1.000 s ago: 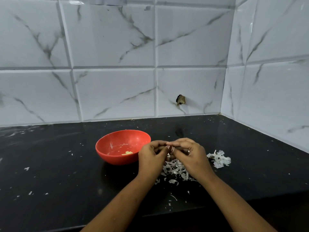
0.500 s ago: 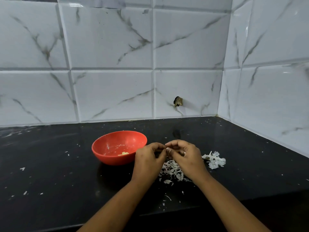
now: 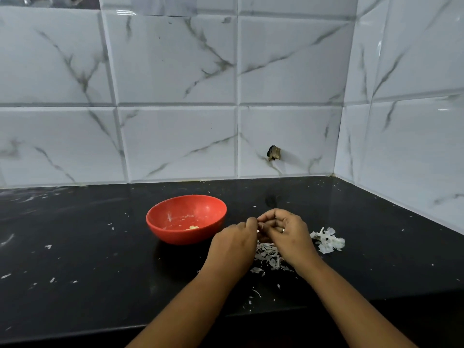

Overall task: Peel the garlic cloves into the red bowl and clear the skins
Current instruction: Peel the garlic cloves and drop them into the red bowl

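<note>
A red bowl (image 3: 186, 218) sits on the black counter (image 3: 75, 247) with a pale peeled clove (image 3: 192, 227) in its bottom. Just right of the bowl, my left hand (image 3: 232, 243) and my right hand (image 3: 286, 231) meet fingertip to fingertip over a pile of white garlic skins (image 3: 267, 257). Both hands have curled fingers pinching a garlic clove, which is almost wholly hidden between them. My right hand wears a ring.
A second heap of skins (image 3: 327, 240) lies right of my right hand. Small skin flecks are scattered over the counter. Marble tile walls close the back and right side, with a small dark hole (image 3: 274, 153) in the back wall. The counter's front edge runs below my forearms.
My hands stay together at the same spot over the skins, with small finger movements on the clove. The view has shifted slightly.
</note>
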Demonstrator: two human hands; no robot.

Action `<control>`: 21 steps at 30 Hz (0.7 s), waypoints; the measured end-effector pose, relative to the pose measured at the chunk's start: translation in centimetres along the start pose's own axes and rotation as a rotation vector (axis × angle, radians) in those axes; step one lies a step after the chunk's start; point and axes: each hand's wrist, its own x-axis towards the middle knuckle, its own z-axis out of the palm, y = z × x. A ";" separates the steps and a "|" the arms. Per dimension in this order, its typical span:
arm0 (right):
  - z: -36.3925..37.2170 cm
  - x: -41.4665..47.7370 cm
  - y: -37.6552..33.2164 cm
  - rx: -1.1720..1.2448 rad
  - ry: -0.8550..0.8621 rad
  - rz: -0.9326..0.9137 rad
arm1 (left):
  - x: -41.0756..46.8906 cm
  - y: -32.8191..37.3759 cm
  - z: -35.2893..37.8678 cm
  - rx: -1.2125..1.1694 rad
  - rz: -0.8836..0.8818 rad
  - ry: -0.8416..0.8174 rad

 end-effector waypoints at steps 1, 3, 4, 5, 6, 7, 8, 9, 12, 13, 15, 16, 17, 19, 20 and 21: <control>0.0 0.0 0.0 -0.012 -0.004 0.001 | 0.0 0.0 0.1 0.041 0.035 -0.026; 0.0 0.0 0.1 -0.032 -0.016 0.005 | 0.1 -0.2 0.5 0.088 0.050 -0.002; 0.0 0.0 0.2 -0.037 -0.022 0.007 | 0.0 -0.3 0.8 0.095 0.053 -0.012; 0.0 0.0 0.2 -0.041 -0.027 0.008 | -0.1 -0.3 1.0 0.092 0.062 0.006; 0.0 0.1 0.3 -0.044 -0.032 0.010 | -0.1 -0.1 0.9 0.071 0.066 0.008; 0.0 0.1 0.4 -0.049 -0.038 0.013 | -0.3 -0.1 1.1 0.062 0.055 -0.011; -0.1 0.1 0.5 -0.051 -0.043 0.015 | -0.3 0.0 1.0 0.061 0.038 -0.020; -0.1 0.2 0.5 -0.049 -0.049 0.017 | -0.3 0.1 1.0 0.062 0.028 -0.010; -0.1 0.3 0.7 -0.022 -0.070 0.036 | -0.2 -0.3 1.0 0.075 0.027 -0.010; 0.0 0.3 0.8 -0.019 -0.072 0.038 | -0.2 -0.4 1.4 0.071 0.020 0.009; 0.0 0.3 0.9 -0.040 -0.067 0.031 | -0.2 -0.5 1.6 -0.013 -0.027 0.010; 0.1 0.3 0.9 -0.063 -0.065 0.020 | -0.2 -0.5 1.6 -0.046 -0.049 0.044; 0.2 0.4 1.0 -0.091 -0.069 0.006 | -0.2 -0.5 1.5 -0.061 -0.051 0.076; 0.2 0.4 1.0 -0.147 -0.080 -0.021 | -0.3 -0.5 1.7 -0.107 -0.065 0.027; 0.3 0.4 1.0 -0.172 -0.087 -0.036 | -0.3 -0.5 1.8 -0.127 -0.066 0.021; 0.3 0.3 1.1 -0.198 -0.095 -0.048 | -0.2 -0.4 1.8 -0.122 -0.075 0.006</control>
